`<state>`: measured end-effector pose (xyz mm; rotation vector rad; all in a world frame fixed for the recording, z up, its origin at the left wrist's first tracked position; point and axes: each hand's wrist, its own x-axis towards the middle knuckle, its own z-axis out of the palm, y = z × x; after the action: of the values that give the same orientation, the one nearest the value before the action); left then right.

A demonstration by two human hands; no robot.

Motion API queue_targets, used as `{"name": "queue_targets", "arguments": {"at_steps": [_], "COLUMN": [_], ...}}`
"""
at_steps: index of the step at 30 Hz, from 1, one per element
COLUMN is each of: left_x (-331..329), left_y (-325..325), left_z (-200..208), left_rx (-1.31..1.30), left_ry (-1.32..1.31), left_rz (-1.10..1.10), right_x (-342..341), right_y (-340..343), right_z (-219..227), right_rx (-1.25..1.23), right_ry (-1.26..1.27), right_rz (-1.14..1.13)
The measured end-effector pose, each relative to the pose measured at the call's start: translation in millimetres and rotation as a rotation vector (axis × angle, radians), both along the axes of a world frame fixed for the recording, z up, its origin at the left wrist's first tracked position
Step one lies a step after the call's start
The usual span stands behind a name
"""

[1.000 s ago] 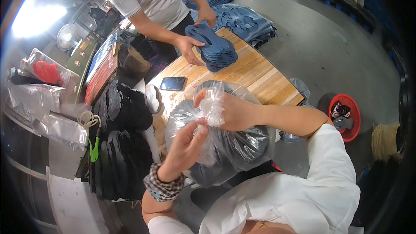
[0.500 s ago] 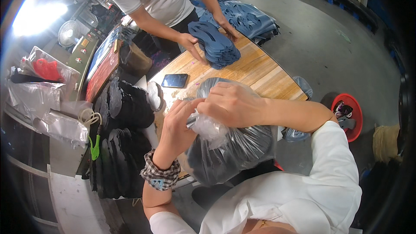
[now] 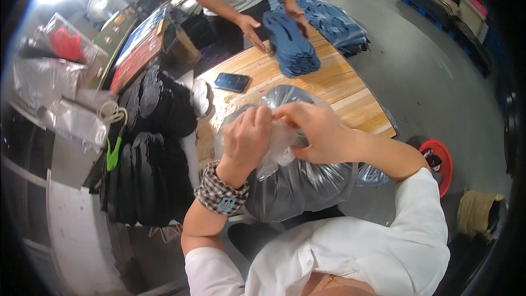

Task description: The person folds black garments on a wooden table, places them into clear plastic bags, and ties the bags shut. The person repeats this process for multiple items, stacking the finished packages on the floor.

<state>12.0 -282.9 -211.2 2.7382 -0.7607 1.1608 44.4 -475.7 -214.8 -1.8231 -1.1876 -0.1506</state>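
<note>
A clear plastic bag [image 3: 307, 186] packed with dark contents stands at the near edge of the wooden table, right in front of me. My left hand [image 3: 246, 137], with a checked scrunchie [image 3: 220, 191] round its wrist, is closed on the bag's gathered neck. On the other side of the neck, my right hand [image 3: 324, 131] pinches the crumpled plastic, thumb bent below the fingers. Loose film [image 3: 278, 151] bunches between both hands. The bag's mouth is partly hidden by my fingers.
Across the wooden table [image 3: 350, 93], a person's hands [image 3: 250, 28] flank a stack of blue cut pieces [image 3: 290, 44]. A phone [image 3: 232, 81] lies on the tabletop. Black stacked pieces [image 3: 148, 175] and green-handled snips [image 3: 113, 154] are at left. A red basin [image 3: 446, 167] sits on the floor at right.
My hands have shifted from overlapping to side by side on the bag's neck, with more film showing between them. The other person's hand on the left has come off the blue stack. My view has turned slightly.
</note>
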Motion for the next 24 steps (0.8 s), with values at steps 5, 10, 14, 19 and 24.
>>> {"name": "queue_targets", "arguments": {"at_steps": [5,10,14,19,24], "left_x": [1,7,6,6,-22], "left_y": [3,6,5,7,31], "left_z": [9,13,10,16,36], "left_rx": [0.125,0.12,0.1,0.081,-0.015], "left_ry": [-0.32,-0.458,-0.376,-0.139,0.348], "left_rz": [-0.155,-0.227,-0.138,-0.094,-0.131], "right_x": [22,54,63,53,47], "right_y": [9,31,47,46,41], "right_z": [12,24,25,12,-3], "right_rx": [0.123,-0.232,-0.267,-0.309,-0.042], "right_ry": [-0.238,0.005,-0.095,0.319,0.332], "right_rz": [-0.02,0.369,0.534,0.384,0.326]}}
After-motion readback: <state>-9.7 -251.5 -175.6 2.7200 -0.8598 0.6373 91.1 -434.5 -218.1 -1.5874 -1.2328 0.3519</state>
